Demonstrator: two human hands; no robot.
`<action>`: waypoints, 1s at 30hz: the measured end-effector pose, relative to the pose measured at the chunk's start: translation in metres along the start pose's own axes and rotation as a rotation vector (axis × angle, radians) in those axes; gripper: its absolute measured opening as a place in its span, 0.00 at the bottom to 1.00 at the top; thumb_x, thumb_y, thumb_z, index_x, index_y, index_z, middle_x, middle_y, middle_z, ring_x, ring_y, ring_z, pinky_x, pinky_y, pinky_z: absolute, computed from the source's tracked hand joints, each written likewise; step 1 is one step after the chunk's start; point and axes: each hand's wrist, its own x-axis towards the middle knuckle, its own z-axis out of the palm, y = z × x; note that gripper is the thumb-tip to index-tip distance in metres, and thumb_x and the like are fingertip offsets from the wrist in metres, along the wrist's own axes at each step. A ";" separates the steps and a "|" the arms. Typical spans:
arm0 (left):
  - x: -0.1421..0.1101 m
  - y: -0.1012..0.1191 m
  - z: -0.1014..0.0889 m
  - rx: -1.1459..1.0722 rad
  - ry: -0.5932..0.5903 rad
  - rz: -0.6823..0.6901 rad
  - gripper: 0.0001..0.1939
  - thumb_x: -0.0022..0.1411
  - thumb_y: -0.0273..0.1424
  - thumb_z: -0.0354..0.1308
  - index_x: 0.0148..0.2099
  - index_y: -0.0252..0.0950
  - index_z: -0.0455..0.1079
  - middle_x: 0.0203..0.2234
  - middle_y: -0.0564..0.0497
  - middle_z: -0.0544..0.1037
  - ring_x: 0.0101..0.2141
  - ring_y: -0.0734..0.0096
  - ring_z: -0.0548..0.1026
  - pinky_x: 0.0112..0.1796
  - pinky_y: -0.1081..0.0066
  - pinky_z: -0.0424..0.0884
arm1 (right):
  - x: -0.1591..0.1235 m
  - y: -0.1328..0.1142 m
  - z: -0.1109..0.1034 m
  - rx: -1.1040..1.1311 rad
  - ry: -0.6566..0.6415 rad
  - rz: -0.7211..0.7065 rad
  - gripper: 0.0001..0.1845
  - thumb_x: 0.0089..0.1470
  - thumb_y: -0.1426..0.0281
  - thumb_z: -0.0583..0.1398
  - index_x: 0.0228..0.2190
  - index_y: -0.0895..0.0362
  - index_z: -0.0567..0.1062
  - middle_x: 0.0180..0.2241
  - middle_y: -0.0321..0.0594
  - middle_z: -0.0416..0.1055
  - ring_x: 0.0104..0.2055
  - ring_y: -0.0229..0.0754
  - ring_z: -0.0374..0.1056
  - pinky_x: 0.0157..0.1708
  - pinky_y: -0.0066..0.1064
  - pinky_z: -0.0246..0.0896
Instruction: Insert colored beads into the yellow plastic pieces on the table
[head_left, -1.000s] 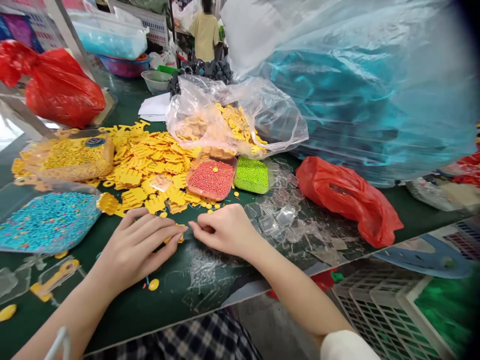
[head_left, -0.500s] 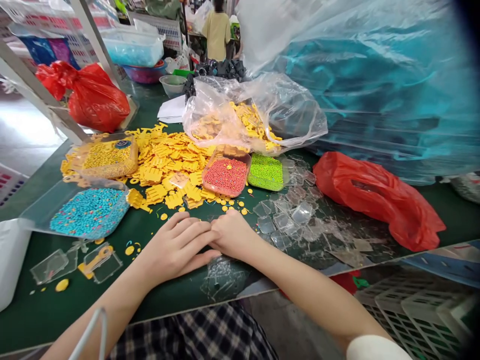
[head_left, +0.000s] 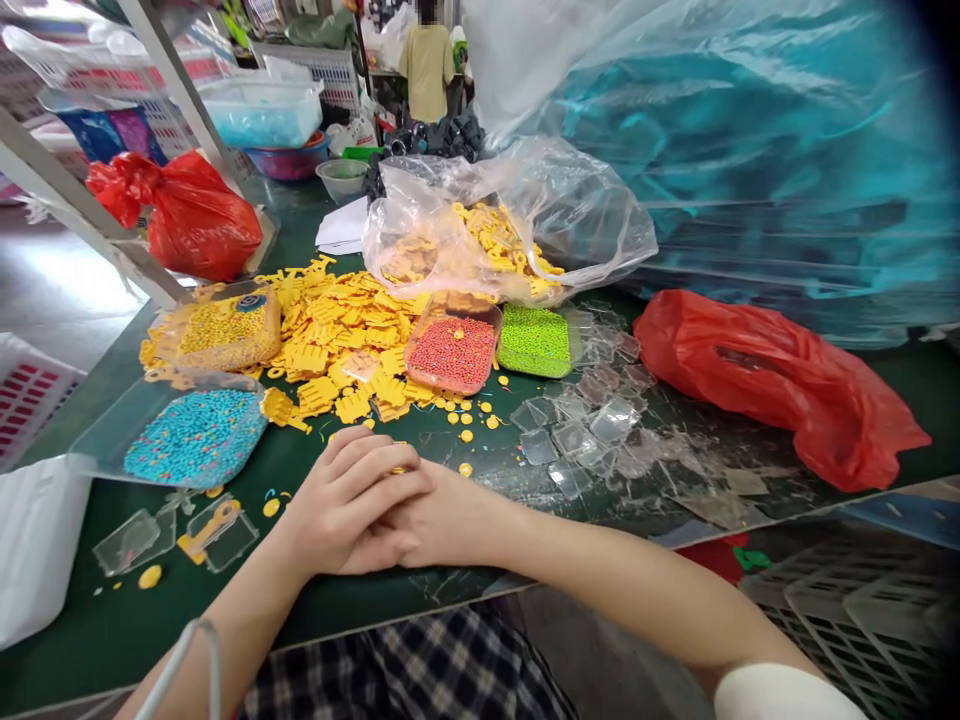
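Observation:
My left hand [head_left: 349, 500] lies over my right hand [head_left: 450, 522] near the front edge of the green table [head_left: 300, 610]. The left fingers curl across the right hand, and a small yellow piece [head_left: 396, 470] peeks out between them. The right hand's fingers are hidden beneath. Just beyond the hands lie loose yellow discs [head_left: 465, 436] and a heap of yellow plastic parts [head_left: 337, 330]. Around the heap stand trays of blue beads [head_left: 187, 440], yellow beads [head_left: 221, 328], red beads [head_left: 452, 352] and green beads [head_left: 534, 340].
Clear plastic lids [head_left: 592, 430] are scattered to the right, beside a red bag [head_left: 780, 380]. A clear bag of yellow parts [head_left: 510, 230] and a huge teal-filled bag [head_left: 750, 150] stand behind. Another red bag [head_left: 187, 210] sits far left. A person [head_left: 427, 60] stands in the background. White crates [head_left: 862, 610] sit below right.
My hands have drawn back toward the table's front edge. The left hand now covers the right, where before they met fingertip to fingertip. The view has shifted left.

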 end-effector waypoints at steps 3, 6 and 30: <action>-0.001 -0.004 -0.001 -0.112 0.060 -0.131 0.23 0.72 0.43 0.36 0.41 0.37 0.69 0.34 0.45 0.75 0.35 0.64 0.71 0.39 0.61 0.67 | -0.002 -0.003 -0.009 0.145 0.151 -0.109 0.18 0.61 0.76 0.48 0.29 0.56 0.75 0.30 0.38 0.73 0.38 0.41 0.68 0.38 0.35 0.62; -0.001 -0.008 -0.001 -0.167 0.005 -0.207 0.21 0.73 0.41 0.36 0.42 0.38 0.68 0.34 0.46 0.75 0.34 0.65 0.72 0.38 0.61 0.67 | -0.003 -0.007 -0.018 0.221 0.269 -0.306 0.19 0.62 0.72 0.48 0.26 0.54 0.75 0.30 0.36 0.74 0.34 0.39 0.69 0.36 0.34 0.61; 0.008 0.009 0.006 -0.216 -0.328 0.080 0.18 0.72 0.28 0.41 0.42 0.42 0.73 0.37 0.51 0.77 0.35 0.69 0.71 0.39 0.69 0.68 | 0.004 -0.029 -0.031 0.274 -0.155 -0.095 0.07 0.58 0.62 0.55 0.33 0.44 0.73 0.41 0.33 0.73 0.40 0.42 0.67 0.35 0.37 0.64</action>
